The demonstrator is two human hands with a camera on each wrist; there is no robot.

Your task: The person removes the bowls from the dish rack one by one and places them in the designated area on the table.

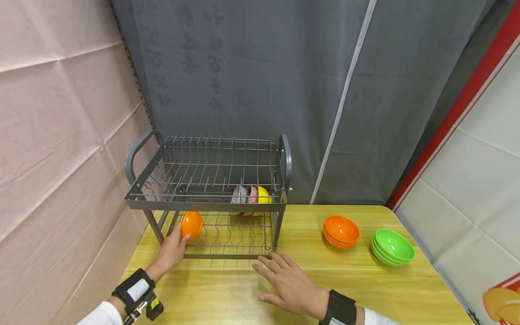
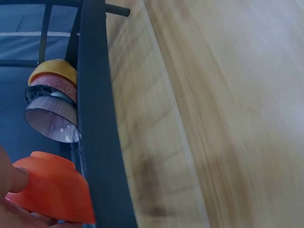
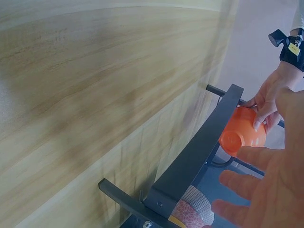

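Observation:
In the head view, my left hand (image 1: 174, 246) grips an orange bowl (image 1: 192, 225) tipped on its side at the left end of the dish rack's lower tier. The left wrist view shows the thumb on the outside of that bowl (image 2: 53, 185), close to the rack's dark front bar (image 2: 97, 118). My right hand (image 1: 289, 283) holds nothing; its fingers are spread over the table, fingertips near the front right corner of the rack (image 1: 211, 206). Farther right on the lower tier, a yellow bowl (image 1: 264, 197), a pink patterned bowl (image 1: 253, 196) and grey bowls (image 1: 239, 196) stand on edge.
On the wooden table (image 1: 325, 271), a stack of orange bowls (image 1: 341, 231) sits right of the rack, with a stack of green bowls (image 1: 392, 247) beyond it. A grey curtain (image 1: 243, 81) hangs behind, and a pale cloth wall (image 1: 65, 135) borders the left side.

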